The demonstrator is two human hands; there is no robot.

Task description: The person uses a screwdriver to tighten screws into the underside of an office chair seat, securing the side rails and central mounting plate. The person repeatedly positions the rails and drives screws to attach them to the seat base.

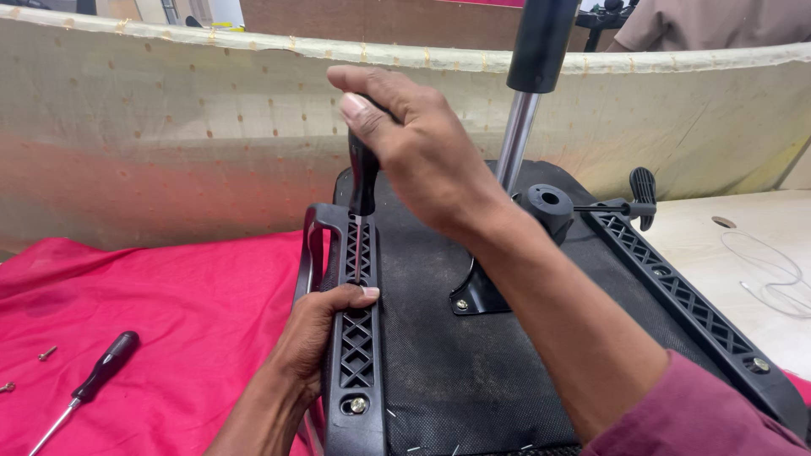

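Observation:
My right hand (422, 152) is closed around the black handle of a screwdriver (363, 181) held upright, its shaft pointing down into the black lattice armrest bracket (356, 338). My left hand (317, 333) grips that bracket from the left, thumb lying across it. The bracket sits on the underside of an upturned office chair seat (439, 355), black fabric facing up. A bolt head (358, 405) shows near the bracket's near end.
A second black-handled screwdriver (89, 380) and loose screws (46, 353) lie on the red cloth (169, 312) at left. The chair's gas cylinder (519, 127) rises centre. A second bracket (676, 287) runs along the right. A cream fabric panel (169, 127) stands behind; another person sits far right.

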